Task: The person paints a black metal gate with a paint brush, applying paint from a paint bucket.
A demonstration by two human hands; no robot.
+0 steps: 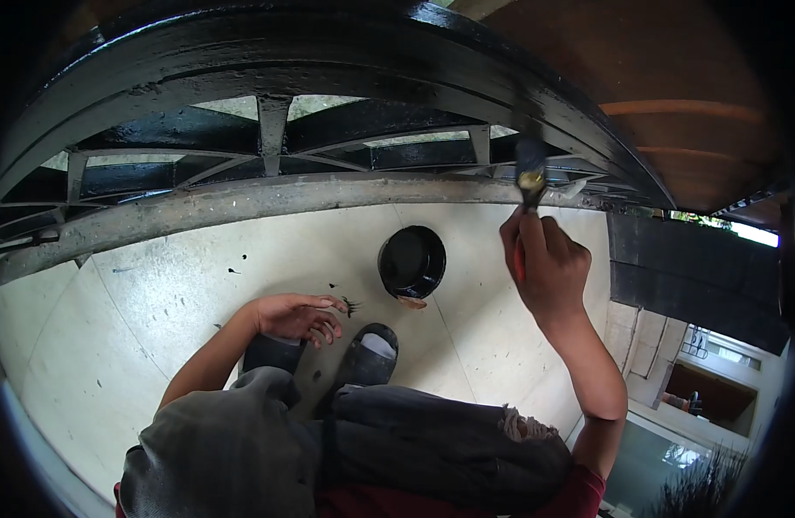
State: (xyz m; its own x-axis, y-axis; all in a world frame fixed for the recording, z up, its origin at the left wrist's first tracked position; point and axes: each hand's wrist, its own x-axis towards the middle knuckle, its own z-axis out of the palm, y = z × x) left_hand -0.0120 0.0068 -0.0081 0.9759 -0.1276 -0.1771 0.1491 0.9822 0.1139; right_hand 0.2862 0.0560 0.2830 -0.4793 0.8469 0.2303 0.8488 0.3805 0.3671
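Observation:
My right hand (pixel 553 263) is closed around the red handle of a paintbrush (pixel 530 177). The dark bristles point up and overlap the lower part of a black metal gate (pixel 354 73), whose surface shines as if wet in places. Over the floor near my feet, my left hand (pixel 301 318) hangs with its fingers loosely spread and holds nothing. A round black tub (pixel 439 259) with dark paint inside stands on the floor between my hands, with a small brown flat piece (pixel 412 302) at its near rim.
Pale floor tiles (pixel 182 259) carry several black paint spots. My feet in dark slippers (pixel 373 354) are close behind the tub. A raised concrete strip (pixel 216 214) runs under the gate. To the right are a dark panel (pixel 691 276) and a window (pixel 717 397).

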